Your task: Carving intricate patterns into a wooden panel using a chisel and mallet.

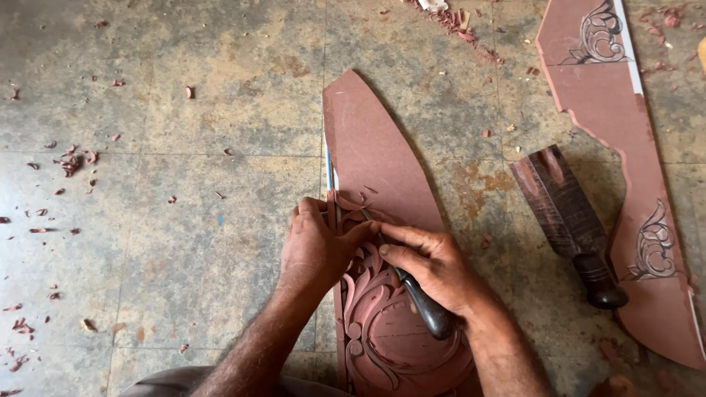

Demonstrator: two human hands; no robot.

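He's down on the floor (184, 147) with a long reddish-brown board (371, 154) lying lengthwise in front of him, and both hands meet near its middle. The right hand (434, 268) is closed around the dark handle of a chisel (419, 298), the blade running up and left under the fingers to the wood. The left hand (312, 246) is curled over the board's left edge, fingertips pressed down beside the blade; whether it pinches the steel itself I cannot tell, since the fingers cover that spot. From where things lie, I'd judge the carving is about half done: the near end of the board already carries deep scrolls and leaf shapes around a rounded form, and fresh curls of wood stand just past the hands, while the far half, tapering to a point, is plain and uncut. Shavings (70, 162) are scattered over the floor to the left and at the top. To the right lies a dark wooden mallet (570, 220), well apart from the hands, its handle resting against a second board (625, 147) that shows only drawn scroll outlines, not yet cut.
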